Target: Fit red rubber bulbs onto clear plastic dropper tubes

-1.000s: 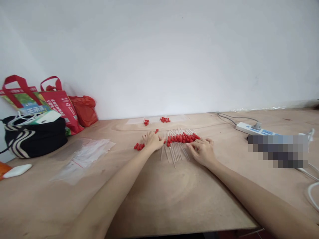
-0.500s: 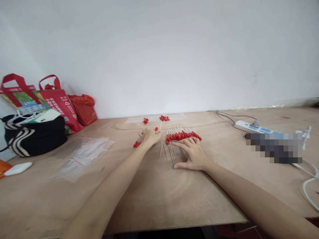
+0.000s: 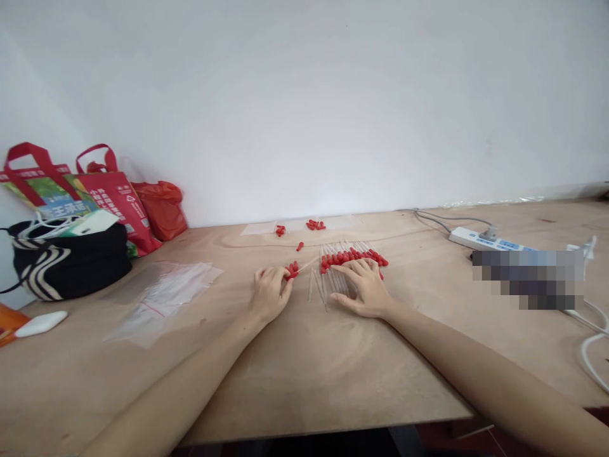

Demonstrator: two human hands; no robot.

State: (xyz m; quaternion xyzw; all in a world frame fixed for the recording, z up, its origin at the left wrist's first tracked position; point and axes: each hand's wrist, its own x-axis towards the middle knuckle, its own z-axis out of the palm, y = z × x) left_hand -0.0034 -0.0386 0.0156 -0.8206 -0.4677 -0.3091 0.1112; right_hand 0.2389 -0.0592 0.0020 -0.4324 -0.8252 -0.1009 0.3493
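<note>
A row of clear glass droppers with red rubber bulbs (image 3: 352,257) lies on the wooden table (image 3: 309,374). My right hand (image 3: 364,289) rests flat on their glass stems, fingers spread. My left hand (image 3: 269,295) is closed around a few red bulbs (image 3: 292,270) and what looks like a thin glass tube (image 3: 307,264), just left of the row. One loose red bulb (image 3: 299,245) and two small heaps of bulbs (image 3: 314,225) lie farther back.
Clear plastic bags (image 3: 164,295) lie to the left. A black striped bag (image 3: 66,260), red shopping bags (image 3: 111,197) and a red plastic bag stand at the left wall. A white power strip (image 3: 480,240) with cables is at the right, and a white object (image 3: 40,324) at the far left.
My left hand has drawn back toward me and to the left, carrying red bulbs out of the small pile. My right hand has spread flat over the dropper stems.
</note>
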